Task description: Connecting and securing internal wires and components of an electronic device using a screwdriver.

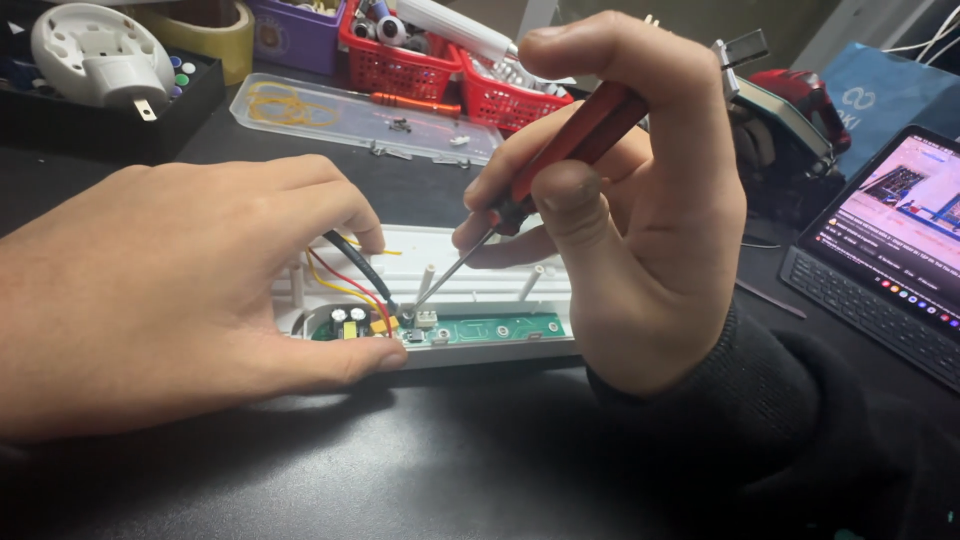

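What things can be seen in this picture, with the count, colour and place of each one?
screwdriver: one, red handle, in right hand, tip on circuit board
circuit board: one, green, inside white housing
white housing: one, centre of table
wires: several, black, red, yellow, at left hand
clear lid: one, behind housing
baskets: two, red, top
tablet: one, dark, right
left hand: steadies housing
right hand: grips screwdriver
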